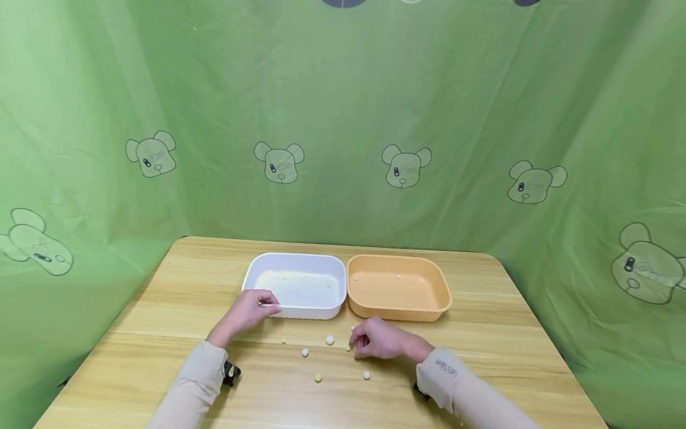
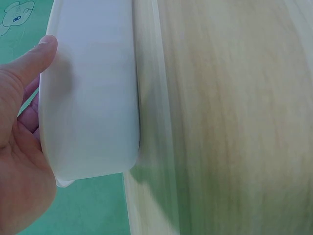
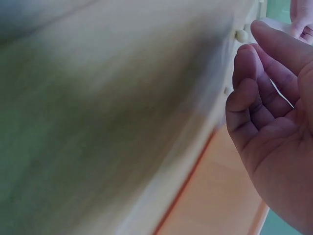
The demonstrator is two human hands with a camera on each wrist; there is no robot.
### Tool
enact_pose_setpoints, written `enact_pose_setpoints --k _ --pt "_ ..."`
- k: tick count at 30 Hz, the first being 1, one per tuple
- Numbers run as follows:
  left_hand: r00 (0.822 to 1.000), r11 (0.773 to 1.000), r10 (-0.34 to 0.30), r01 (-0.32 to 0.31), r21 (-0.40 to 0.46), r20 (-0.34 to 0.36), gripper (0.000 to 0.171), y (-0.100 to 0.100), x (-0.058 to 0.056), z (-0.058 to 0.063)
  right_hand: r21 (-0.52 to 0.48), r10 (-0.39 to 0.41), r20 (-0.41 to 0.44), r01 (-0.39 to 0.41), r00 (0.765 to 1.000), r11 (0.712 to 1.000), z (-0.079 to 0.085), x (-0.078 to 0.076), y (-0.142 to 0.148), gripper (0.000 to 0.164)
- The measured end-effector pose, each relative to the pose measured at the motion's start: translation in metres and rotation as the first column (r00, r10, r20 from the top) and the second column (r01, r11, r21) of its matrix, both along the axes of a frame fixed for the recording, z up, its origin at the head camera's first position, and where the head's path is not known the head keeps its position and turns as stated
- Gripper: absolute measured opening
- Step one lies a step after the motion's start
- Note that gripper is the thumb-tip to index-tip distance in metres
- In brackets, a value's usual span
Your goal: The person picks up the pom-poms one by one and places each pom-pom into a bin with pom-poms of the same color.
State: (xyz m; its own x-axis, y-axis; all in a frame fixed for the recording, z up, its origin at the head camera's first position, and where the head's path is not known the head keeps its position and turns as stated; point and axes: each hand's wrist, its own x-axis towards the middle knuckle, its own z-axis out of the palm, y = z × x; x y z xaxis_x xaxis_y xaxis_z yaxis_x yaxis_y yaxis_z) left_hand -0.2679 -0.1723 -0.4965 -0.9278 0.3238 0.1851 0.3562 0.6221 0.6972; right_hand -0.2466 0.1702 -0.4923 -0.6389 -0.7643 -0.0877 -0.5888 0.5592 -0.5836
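Observation:
My left hand [image 1: 250, 311] grips the near left rim of a white plastic tub [image 1: 313, 313]. In the left wrist view the thumb presses the tub's outer wall [image 2: 93, 98], and the other fingers go behind the rim. My right hand [image 1: 383, 338] is low over the table in front of an orange tub [image 1: 399, 314]. Its thumb and index finger stand apart around a small yellowish ball [image 1: 348, 349], which shows just past the fingertips in the right wrist view. The other fingers bend loosely toward the palm. A small white ball [image 1: 352, 328] lies just beyond this hand.
White balls [image 1: 329, 339] and yellow balls [image 1: 318, 378] of differing sizes lie scattered on the wooden table [image 1: 482, 381]. Small yellow balls [image 1: 329, 285] sit in the white tub, small white ones [image 1: 399, 276] in the orange. A green curtain [image 1: 343, 89] surrounds the table.

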Motion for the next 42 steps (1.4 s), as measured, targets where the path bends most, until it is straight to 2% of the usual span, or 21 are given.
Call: enact_pose_setpoints --k 9,15,24,42 --pt "1.000 1.000 0.006 -0.006 -0.007 0.002 0.006 0.001 0.000 0.000 0.015 0.017 -0.072 -0.016 0.997 1.000 -0.007 0.001 -0.005 0.011" --pt "1.000 1.000 0.011 -0.011 -0.004 0.021 0.006 0.001 0.000 0.001 0.009 0.036 -0.087 -0.035 0.996 0.999 -0.008 0.000 -0.010 0.012" --pt "1.000 1.000 0.009 -0.009 -0.001 0.014 0.006 0.000 -0.001 -0.001 0.005 0.026 -0.060 -0.026 0.998 1.000 -0.011 -0.002 -0.014 0.005" --pt "0.999 1.000 0.018 -0.018 0.009 0.029 0.006 0.001 0.000 0.000 0.028 0.003 -0.064 -0.001 0.998 1.000 -0.011 -0.001 -0.011 0.006"
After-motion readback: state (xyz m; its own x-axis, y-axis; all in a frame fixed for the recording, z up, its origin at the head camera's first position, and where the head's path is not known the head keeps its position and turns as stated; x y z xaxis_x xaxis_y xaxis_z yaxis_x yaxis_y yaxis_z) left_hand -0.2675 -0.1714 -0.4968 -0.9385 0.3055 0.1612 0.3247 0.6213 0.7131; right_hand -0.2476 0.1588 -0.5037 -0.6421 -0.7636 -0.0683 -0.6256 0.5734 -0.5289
